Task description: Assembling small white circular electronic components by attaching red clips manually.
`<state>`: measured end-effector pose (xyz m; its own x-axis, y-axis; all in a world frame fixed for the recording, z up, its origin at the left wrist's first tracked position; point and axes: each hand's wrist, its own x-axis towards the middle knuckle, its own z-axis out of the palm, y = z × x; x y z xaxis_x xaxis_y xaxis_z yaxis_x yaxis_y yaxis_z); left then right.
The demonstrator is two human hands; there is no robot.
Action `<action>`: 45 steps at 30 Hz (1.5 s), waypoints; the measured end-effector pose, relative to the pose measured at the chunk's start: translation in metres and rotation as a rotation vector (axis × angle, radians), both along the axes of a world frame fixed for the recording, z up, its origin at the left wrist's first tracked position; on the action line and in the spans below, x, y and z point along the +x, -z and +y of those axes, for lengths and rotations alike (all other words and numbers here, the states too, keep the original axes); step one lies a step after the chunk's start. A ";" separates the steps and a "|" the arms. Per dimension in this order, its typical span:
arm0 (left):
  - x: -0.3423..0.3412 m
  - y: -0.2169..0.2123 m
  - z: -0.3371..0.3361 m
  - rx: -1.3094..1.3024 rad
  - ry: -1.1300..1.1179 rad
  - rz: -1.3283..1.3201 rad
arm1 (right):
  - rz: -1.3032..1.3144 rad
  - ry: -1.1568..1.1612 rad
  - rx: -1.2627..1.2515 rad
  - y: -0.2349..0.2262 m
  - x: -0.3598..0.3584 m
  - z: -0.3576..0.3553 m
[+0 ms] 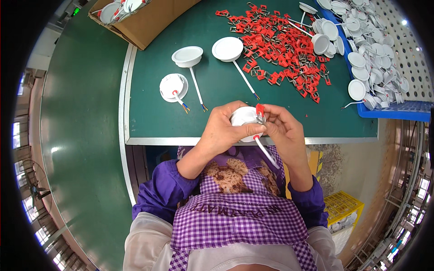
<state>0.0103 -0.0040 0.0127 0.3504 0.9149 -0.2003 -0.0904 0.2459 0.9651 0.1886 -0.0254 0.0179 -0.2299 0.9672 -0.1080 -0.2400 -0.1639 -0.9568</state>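
Near the front edge of the green table, my left hand grips a round white downlight by its side, thumb across its back. A white cable hangs from the lamp toward my apron. My right hand pinches a red spring clip with metal legs against the lamp's right side; whether it is seated there is hidden by my fingers. Beyond my hands lie three more downlights: one back-up with its cable forward, and two others, a middle one and a right one, with white faces up.
A wide heap of red spring clips spreads across the back right of the table. Beside it, a blue crate is piled with white downlights. A cardboard box with more lamps stands back left. A yellow crate sits low at right.
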 end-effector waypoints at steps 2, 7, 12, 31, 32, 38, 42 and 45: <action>0.001 -0.004 -0.004 0.030 -0.047 0.001 | 0.030 -0.018 0.021 -0.004 -0.001 -0.002; -0.001 -0.020 -0.012 0.111 -0.056 0.000 | 0.059 -0.048 0.052 -0.017 -0.001 -0.010; -0.007 -0.038 -0.015 0.394 -0.069 -0.113 | 0.229 -0.186 0.159 -0.038 0.010 -0.012; -0.053 -0.075 0.100 -0.344 0.155 -0.621 | -1.238 0.277 0.581 0.048 0.034 0.076; -0.051 -0.102 0.117 -0.036 -0.278 -0.294 | -1.242 0.276 0.589 0.048 0.032 0.075; -0.063 -0.120 0.183 0.440 -0.215 -0.029 | -1.207 0.285 0.602 0.057 0.034 0.078; -0.034 -0.032 0.149 1.028 0.210 1.073 | -1.109 0.435 0.612 0.063 0.031 0.078; -0.016 0.005 0.140 1.125 0.190 1.387 | -0.983 0.544 0.491 0.072 0.035 0.077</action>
<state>-0.0053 0.1355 0.0076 0.5915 0.7765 0.2172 0.7956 -0.6058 -0.0012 0.2233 0.0520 -0.0537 0.1907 0.8985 0.3954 0.6944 0.1612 -0.7013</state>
